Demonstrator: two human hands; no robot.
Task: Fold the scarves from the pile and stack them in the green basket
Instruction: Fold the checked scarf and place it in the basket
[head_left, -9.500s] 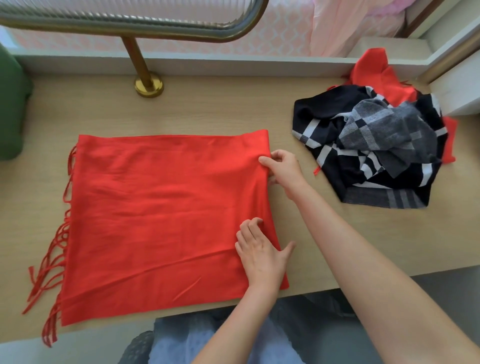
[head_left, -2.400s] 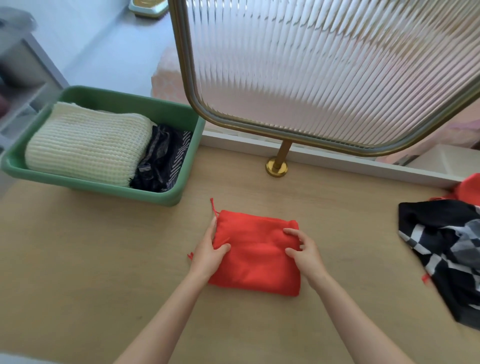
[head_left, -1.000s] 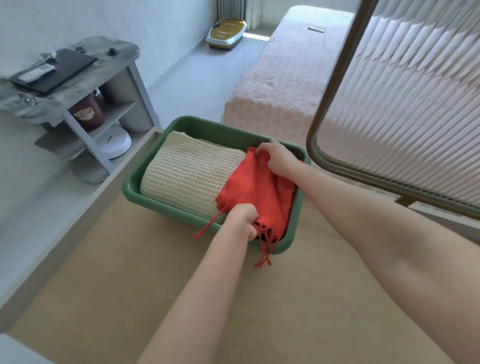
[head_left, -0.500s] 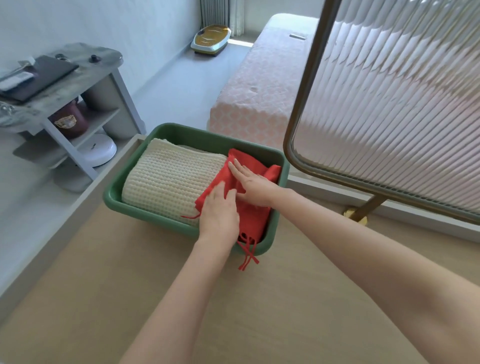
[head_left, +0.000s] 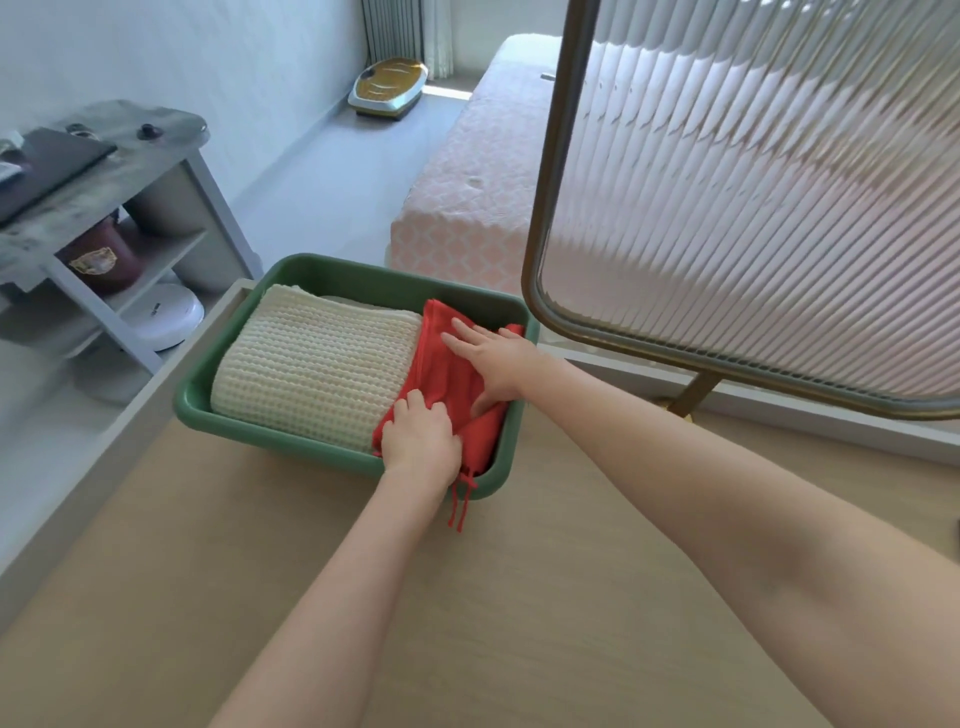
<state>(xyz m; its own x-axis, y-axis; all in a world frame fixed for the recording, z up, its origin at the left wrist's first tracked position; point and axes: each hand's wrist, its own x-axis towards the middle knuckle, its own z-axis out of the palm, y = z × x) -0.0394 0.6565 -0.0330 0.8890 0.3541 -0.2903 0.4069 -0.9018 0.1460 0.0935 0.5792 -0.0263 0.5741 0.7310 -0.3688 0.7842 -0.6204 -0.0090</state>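
Red scarf (head_left: 447, 364) lies in the green basket (head_left: 363, 273) mid-frame, beside a cream knit (head_left: 317, 364), ribbed screen (head_left: 753, 208) at upper right; right hand (head_left: 491, 358) presses flat on it, left hand (head_left: 421, 434) curls its fingers into the near end.

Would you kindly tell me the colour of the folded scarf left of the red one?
Cream, with a waffle weave: the folded scarf, best in the head view.
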